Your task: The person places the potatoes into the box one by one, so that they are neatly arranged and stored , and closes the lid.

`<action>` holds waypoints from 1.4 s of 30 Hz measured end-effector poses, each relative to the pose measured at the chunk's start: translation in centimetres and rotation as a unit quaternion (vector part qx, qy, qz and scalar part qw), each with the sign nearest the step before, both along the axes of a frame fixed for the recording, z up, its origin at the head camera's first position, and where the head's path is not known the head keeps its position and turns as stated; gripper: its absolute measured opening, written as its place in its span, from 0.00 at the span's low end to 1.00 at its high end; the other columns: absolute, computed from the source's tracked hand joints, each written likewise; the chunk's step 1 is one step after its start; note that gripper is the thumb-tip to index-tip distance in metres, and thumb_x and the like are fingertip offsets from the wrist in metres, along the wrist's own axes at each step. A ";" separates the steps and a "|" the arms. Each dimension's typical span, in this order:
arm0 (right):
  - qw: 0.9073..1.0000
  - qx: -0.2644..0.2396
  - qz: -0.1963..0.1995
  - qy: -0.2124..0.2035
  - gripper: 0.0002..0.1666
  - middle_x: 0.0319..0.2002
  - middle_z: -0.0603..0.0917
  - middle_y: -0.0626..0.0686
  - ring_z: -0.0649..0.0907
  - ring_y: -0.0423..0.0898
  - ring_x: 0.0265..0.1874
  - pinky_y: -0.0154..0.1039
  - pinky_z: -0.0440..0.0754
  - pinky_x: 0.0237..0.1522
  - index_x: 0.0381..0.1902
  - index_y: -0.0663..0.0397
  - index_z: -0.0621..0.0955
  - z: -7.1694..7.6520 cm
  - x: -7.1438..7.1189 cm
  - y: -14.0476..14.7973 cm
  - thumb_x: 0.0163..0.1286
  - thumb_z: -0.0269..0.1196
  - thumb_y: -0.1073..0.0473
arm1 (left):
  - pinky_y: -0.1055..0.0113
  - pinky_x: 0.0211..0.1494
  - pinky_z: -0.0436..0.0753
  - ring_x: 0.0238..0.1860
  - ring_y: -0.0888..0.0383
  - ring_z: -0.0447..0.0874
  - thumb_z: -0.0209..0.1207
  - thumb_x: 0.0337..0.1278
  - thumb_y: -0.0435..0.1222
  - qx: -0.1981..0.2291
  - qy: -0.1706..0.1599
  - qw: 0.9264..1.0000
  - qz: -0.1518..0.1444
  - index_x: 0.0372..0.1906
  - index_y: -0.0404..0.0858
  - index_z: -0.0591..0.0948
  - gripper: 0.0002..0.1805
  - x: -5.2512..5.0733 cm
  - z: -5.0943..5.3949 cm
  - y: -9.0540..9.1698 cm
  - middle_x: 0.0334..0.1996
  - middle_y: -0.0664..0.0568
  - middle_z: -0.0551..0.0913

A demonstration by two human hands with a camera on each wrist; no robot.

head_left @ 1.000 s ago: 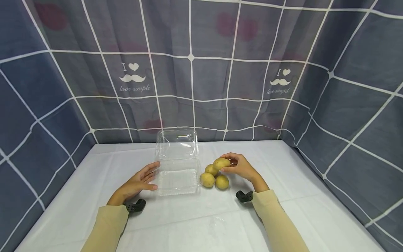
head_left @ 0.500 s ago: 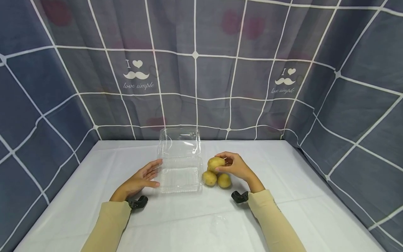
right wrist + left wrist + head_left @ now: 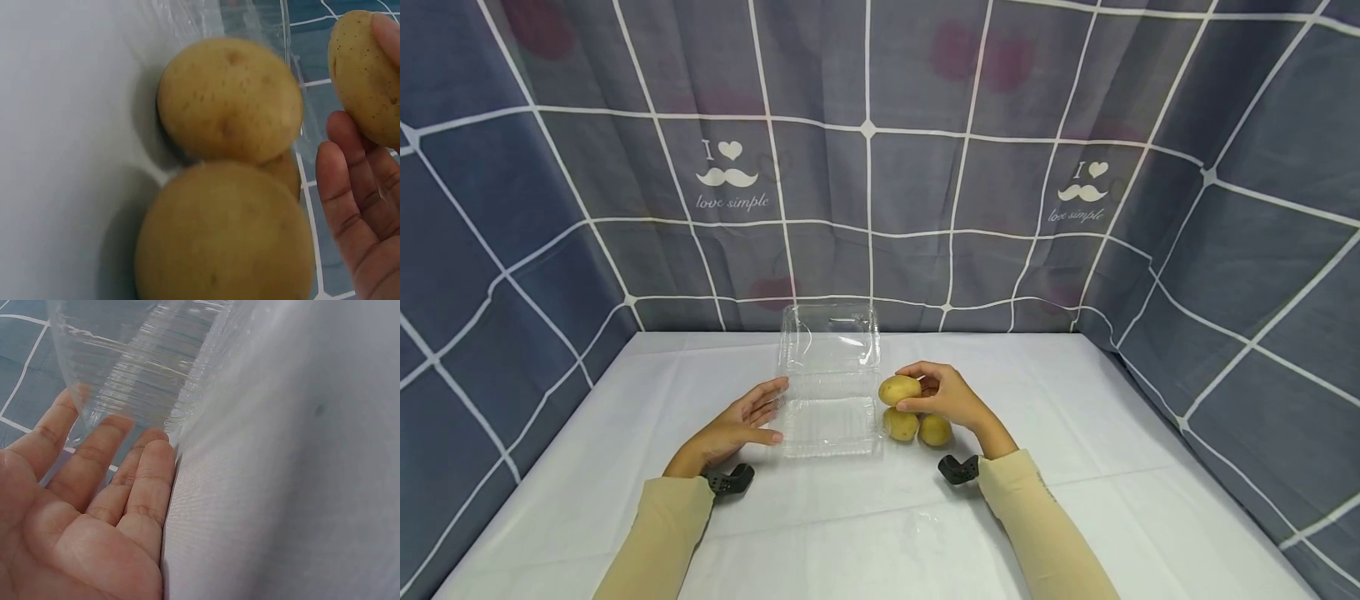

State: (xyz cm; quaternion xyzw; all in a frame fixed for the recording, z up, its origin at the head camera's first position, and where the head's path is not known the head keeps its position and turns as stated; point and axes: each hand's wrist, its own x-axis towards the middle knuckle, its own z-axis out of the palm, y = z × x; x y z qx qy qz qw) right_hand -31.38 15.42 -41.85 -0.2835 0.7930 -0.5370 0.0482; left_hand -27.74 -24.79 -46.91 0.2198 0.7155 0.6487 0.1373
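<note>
Three potatoes (image 3: pixel 900 424) lay on the table (image 3: pixel 850 533) just right of the clear plastic box (image 3: pixel 829 429), its lid (image 3: pixel 831 333) open at the far side. By the box's right edge, the right hand (image 3: pixel 951 396) pinched another potato (image 3: pixel 898 389) between thumb and fingers. The left hand (image 3: pixel 735 429), fingers loosely extended, touched the box's left wall.

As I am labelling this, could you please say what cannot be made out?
Right wrist view: rear potato, mostly behind the middle potato and nearest potato.
Right wrist view: right hand, partly beyond the right edge.
Left wrist view: clear container, cut off by the top edge.
</note>
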 end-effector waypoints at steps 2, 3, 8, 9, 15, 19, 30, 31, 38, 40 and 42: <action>1.000 -0.001 0.005 -0.001 0.27 0.45 0.90 0.53 0.85 0.44 0.36 0.32 0.86 0.42 0.60 0.71 0.84 0.1 0.1 -0.3 0.64 0.77 0.70 | 0.86 0.70 0.66 0.84 0.25 0.40 0.76 0.57 0.27 -0.001 0.003 1.000 0.000 0.85 0.25 0.48 0.60 0.0 0.0 0.0 0.86 0.26 0.42; 1.000 -0.002 0.008 -0.001 0.27 0.45 0.90 0.53 0.85 0.44 0.36 0.32 0.87 0.42 0.60 0.71 0.84 0.1 0.2 -0.5 0.64 0.77 0.70 | 0.86 0.70 0.66 0.84 0.25 0.40 0.76 0.57 0.27 -0.003 0.004 1.000 0.000 0.85 0.25 0.48 0.60 0.0 0.0 0.0 0.86 0.26 0.42; 1.000 -0.003 0.016 0.000 0.27 0.47 0.90 0.55 0.87 0.44 0.38 0.33 0.88 0.45 0.60 0.71 0.84 0.0 0.2 -1.3 0.64 0.78 0.68 | 0.86 0.69 0.66 0.84 0.24 0.40 0.75 0.57 0.26 -0.004 0.003 1.000 -0.001 0.85 0.25 0.48 0.60 0.0 -0.1 0.0 0.86 0.26 0.42; 1.000 -0.002 0.016 0.000 0.27 0.48 0.90 0.55 0.87 0.44 0.38 0.33 0.88 0.45 0.60 0.70 0.84 0.0 0.2 -1.5 0.64 0.78 0.68 | 0.86 0.69 0.66 0.84 0.25 0.40 0.75 0.57 0.26 -0.005 0.001 1.000 -0.001 0.86 0.25 0.48 0.60 0.0 -0.1 0.0 0.86 0.27 0.42; 1.000 -0.006 0.023 0.000 0.28 0.48 0.90 0.56 0.86 0.43 0.37 0.32 0.88 0.45 0.60 0.71 0.84 0.1 0.4 -2.4 0.63 0.78 0.70 | 0.86 0.69 0.66 0.85 0.26 0.40 0.75 0.57 0.26 -0.003 -0.004 1.000 -0.002 0.86 0.26 0.48 0.60 0.0 0.0 0.1 0.86 0.28 0.42; 0.999 -0.016 0.036 -0.003 0.28 0.48 0.90 0.57 0.86 0.43 0.37 0.32 0.88 0.45 0.61 0.72 0.83 0.1 0.4 -3.1 0.63 0.78 0.71 | 0.86 0.69 0.66 0.85 0.26 0.39 0.75 0.56 0.26 -0.002 -0.004 1.000 -0.002 0.86 0.26 0.48 0.60 0.0 0.1 0.1 0.86 0.28 0.42; 0.999 -0.018 0.031 -0.013 0.28 0.49 0.90 0.57 0.86 0.42 0.38 0.33 0.87 0.45 0.60 0.70 0.84 0.0 0.5 -5.1 0.63 0.78 0.70 | 0.85 0.70 0.66 0.85 0.26 0.41 0.76 0.57 0.27 -0.003 -0.001 1.000 0.001 0.86 0.26 0.49 0.60 0.2 0.2 0.2 0.86 0.28 0.44; 0.999 -0.019 0.030 -0.016 0.28 0.50 0.90 0.57 0.86 0.42 0.38 0.33 0.87 0.45 0.61 0.70 0.84 0.0 0.5 -5.3 0.63 0.78 0.70 | 0.85 0.70 0.66 0.85 0.26 0.41 0.76 0.57 0.27 -0.003 0.000 1.000 0.001 0.86 0.26 0.49 0.60 0.2 0.2 0.2 0.86 0.28 0.44; 0.997 -0.048 0.024 -0.057 0.29 0.51 0.89 0.55 0.85 0.42 0.42 0.34 0.86 0.48 0.62 0.71 0.83 0.0 0.5 -6.8 0.64 0.76 0.70 | 0.86 0.70 0.66 0.84 0.26 0.42 0.76 0.56 0.27 -0.004 0.005 1.000 0.002 0.85 0.25 0.50 0.59 0.2 0.2 0.1 0.85 0.26 0.45; 0.996 -0.052 0.022 -0.067 0.30 0.51 0.89 0.54 0.85 0.42 0.42 0.34 0.86 0.48 0.63 0.71 0.83 0.0 0.6 -7.2 0.63 0.76 0.69 | 0.85 0.70 0.66 0.84 0.25 0.42 0.76 0.57 0.27 -0.005 0.006 1.000 0.002 0.85 0.25 0.50 0.59 0.2 0.2 0.1 0.85 0.26 0.45; 0.996 -0.049 0.020 -0.071 0.29 0.51 0.89 0.54 0.85 0.41 0.42 0.33 0.85 0.48 0.63 0.70 0.83 0.1 0.7 -7.5 0.64 0.76 0.69 | 0.85 0.71 0.66 0.84 0.26 0.42 0.76 0.57 0.27 -0.005 0.004 1.000 0.001 0.85 0.25 0.49 0.59 0.2 0.3 0.1 0.85 0.27 0.45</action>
